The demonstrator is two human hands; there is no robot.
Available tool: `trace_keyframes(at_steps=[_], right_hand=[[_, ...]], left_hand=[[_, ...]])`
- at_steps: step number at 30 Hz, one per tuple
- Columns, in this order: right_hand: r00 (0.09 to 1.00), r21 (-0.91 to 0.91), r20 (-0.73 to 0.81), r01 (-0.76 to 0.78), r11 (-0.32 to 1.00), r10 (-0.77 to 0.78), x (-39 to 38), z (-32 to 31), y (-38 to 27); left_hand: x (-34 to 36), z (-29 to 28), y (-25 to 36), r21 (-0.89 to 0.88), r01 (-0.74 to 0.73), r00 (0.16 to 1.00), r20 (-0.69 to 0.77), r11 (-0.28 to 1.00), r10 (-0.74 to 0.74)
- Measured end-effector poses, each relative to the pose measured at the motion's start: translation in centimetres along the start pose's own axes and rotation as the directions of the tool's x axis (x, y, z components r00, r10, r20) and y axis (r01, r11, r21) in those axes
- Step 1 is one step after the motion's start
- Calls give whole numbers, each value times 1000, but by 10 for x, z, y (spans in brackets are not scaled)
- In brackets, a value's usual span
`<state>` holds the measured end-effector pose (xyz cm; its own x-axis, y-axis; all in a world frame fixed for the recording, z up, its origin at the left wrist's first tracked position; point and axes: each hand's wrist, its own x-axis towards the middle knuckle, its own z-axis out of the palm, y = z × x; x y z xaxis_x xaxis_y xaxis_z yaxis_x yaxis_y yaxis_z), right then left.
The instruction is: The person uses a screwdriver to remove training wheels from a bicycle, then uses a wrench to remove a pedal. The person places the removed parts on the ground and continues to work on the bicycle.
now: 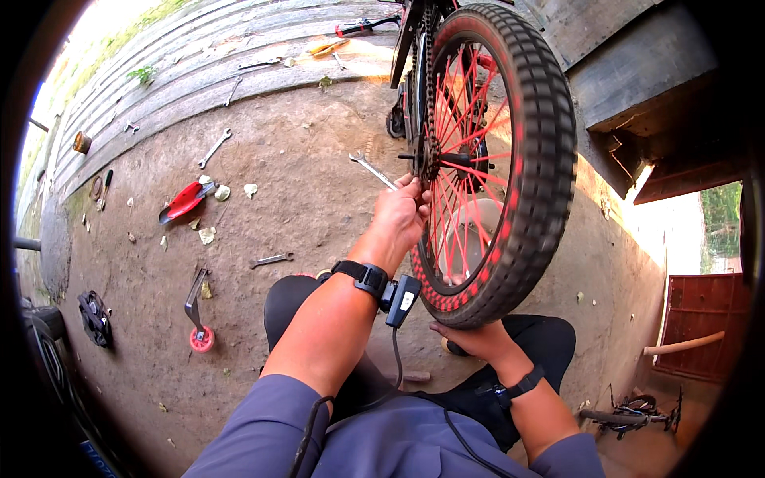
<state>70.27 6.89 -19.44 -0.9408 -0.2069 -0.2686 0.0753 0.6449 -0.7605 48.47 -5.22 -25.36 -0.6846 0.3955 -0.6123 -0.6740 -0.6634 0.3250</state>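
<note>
A bicycle wheel (543,151) with a black knobby tyre and red spokes stands upright in front of me, its tread blurred. Close to its hub (431,158), on the chain side, my left hand (404,212) is closed, with thumb and fingers pinched. The shank of an open-ended wrench (371,169) runs into these fingers, which hide its near end. Under the bottom of the tyre, my right hand (480,341) cups the wheel. Its thumb reaches left, and most of its fingers are hidden behind the tyre. The chain (429,88) runs up from the hub along the dark frame.
Several wrenches, one a short wrench (272,260), lie on the dirt floor. Left of me are a red-handled tool (183,202) and a bracket with a pink roller (202,338). Pliers (327,48) rest on the far slats. Another bicycle (637,416) stands lower right.
</note>
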Motion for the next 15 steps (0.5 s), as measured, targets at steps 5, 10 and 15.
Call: trace_keyframes(at_steps=[5, 10, 15], right_hand=[[995, 175, -56, -71, 982, 82, 10, -21, -43], [964, 521, -256, 70, 851, 77, -1, -30, -61], [970, 425, -240, 62, 903, 46, -3, -22, -51]], left_hand=[[-9, -11, 10, 60, -37, 997, -70, 998, 42], [-18, -8, 15, 88, -50, 995, -76, 995, 57], [-27, -7, 20, 87, -66, 994, -77, 994, 73]])
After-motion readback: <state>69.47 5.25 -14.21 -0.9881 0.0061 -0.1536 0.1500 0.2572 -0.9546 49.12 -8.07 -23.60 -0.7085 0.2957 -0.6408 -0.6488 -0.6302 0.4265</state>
